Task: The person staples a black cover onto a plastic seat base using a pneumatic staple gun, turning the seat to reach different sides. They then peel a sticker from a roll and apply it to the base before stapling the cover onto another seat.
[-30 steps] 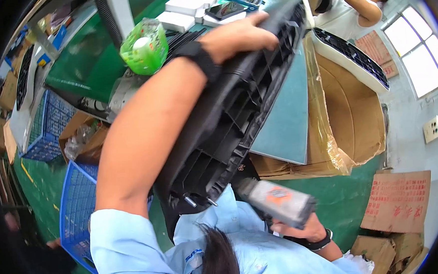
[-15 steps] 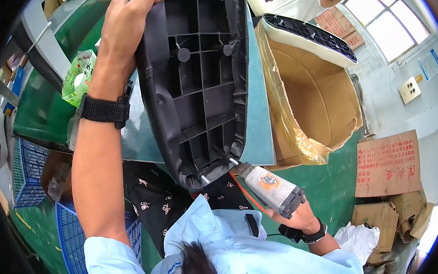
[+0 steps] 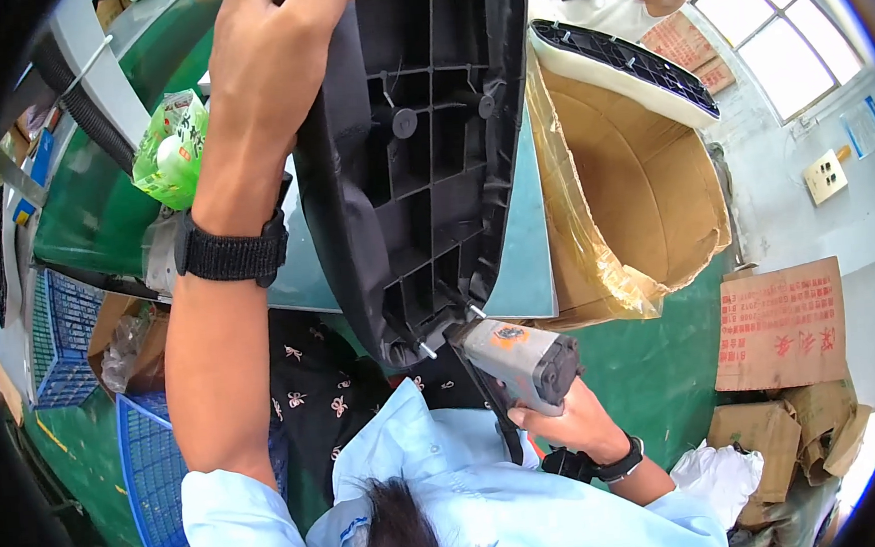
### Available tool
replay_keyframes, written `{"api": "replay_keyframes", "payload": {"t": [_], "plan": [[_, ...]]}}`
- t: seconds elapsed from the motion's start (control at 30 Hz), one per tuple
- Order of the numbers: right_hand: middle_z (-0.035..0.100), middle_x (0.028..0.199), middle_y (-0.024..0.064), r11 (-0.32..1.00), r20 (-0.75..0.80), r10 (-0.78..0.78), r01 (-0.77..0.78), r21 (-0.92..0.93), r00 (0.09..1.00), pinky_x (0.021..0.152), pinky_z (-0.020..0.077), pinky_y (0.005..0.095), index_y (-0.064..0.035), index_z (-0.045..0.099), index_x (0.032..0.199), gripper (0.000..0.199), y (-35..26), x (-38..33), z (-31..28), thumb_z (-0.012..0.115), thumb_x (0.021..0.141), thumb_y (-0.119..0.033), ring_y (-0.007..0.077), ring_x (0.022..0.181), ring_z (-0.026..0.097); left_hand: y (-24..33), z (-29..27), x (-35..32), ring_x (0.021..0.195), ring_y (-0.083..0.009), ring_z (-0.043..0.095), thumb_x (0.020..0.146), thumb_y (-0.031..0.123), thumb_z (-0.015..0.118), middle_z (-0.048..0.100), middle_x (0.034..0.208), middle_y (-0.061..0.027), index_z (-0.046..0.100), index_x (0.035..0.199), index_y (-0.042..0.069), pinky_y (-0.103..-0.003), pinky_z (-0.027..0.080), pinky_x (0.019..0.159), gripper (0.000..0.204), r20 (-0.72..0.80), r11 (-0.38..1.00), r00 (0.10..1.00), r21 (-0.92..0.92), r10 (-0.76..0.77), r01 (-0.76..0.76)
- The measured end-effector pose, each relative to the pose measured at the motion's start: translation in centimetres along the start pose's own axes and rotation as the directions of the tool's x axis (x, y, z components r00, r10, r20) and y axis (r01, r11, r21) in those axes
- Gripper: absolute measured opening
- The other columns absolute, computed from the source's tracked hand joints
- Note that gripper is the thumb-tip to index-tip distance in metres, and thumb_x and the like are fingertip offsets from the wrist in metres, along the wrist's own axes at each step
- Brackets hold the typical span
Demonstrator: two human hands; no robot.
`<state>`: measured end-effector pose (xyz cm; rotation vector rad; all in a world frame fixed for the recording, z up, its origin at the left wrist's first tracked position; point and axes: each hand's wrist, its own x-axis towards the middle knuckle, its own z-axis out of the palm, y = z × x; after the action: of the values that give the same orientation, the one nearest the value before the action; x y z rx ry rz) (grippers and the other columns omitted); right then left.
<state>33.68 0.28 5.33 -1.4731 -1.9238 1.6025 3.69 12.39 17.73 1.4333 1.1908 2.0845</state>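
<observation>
A long black seat [image 3: 433, 204] is tipped up in front of me, its ribbed plastic underside facing me and its cover wrapped over the rim. My left hand [image 3: 279, 58] grips its left edge near the top of the view; some fingertips are cut off or hidden behind the seat. Two metal studs stick out at the seat's near end. My right hand [image 3: 579, 423] is closed around a grey air staple gun [image 3: 513, 357]. The gun's nose meets the near rim between the studs; the exact contact is hard to make out.
A taped cardboard box [image 3: 642, 171] stands right of the table [image 3: 529, 268], with a white-sided seat [image 3: 636, 71] across its top. Someone in white is beyond it. At left are a green packet [image 3: 172, 154] and blue baskets [image 3: 149, 472]. Flattened cardboard [image 3: 779, 323] leans at right.
The seat and my left hand have shifted a little to the right. The staple gun has turned more level, and its nose has moved left along the seat's near rim.
</observation>
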Motion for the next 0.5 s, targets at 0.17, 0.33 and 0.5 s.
{"api": "replay_keyframes", "payload": {"t": [0.17,0.33,0.5], "plan": [[0.059,0.099,0.0051,0.996,0.110,0.055,-0.063,0.064,0.992,0.068,0.0472,0.0263,-0.0009,0.050,0.121,0.052,0.7,-0.2,-0.3,0.065,0.072,-0.007,0.0107,0.074,0.055,1.5,0.4,-0.9,0.071,-0.0075,0.047,0.079,0.003,0.051,0.054,0.093,-0.0029,0.029,0.143,0.001,-0.018,0.040,0.063,0.067,-0.155,0.982,0.987,-0.190,-0.038,0.008],[0.058,0.076,0.0036,0.944,0.228,0.139,-0.199,0.263,0.964,0.052,0.0435,0.0231,0.0018,0.052,0.117,0.045,0.5,0.2,1.5,0.064,0.074,-0.003,0.0089,0.056,0.055,-1.2,-3.7,-1.8,0.085,-0.0128,0.056,0.081,0.017,0.058,0.055,0.103,-0.0060,0.039,0.138,0.005,-0.023,0.046,0.075,0.062,-0.106,0.997,0.992,0.015,0.075,-0.073],[0.060,0.075,0.0037,0.866,0.136,0.100,-0.154,0.475,0.986,0.053,0.0437,0.0239,0.0010,0.058,0.104,0.032,1.0,-1.0,0.1,0.068,0.077,-0.011,0.0090,0.058,0.055,-1.1,-5.6,-3.9,0.093,-0.0153,0.055,0.086,0.019,0.057,0.053,0.097,-0.0099,0.052,0.119,-0.003,-0.027,0.044,0.083,0.040,-0.267,0.988,0.957,0.138,0.111,-0.076]]}}
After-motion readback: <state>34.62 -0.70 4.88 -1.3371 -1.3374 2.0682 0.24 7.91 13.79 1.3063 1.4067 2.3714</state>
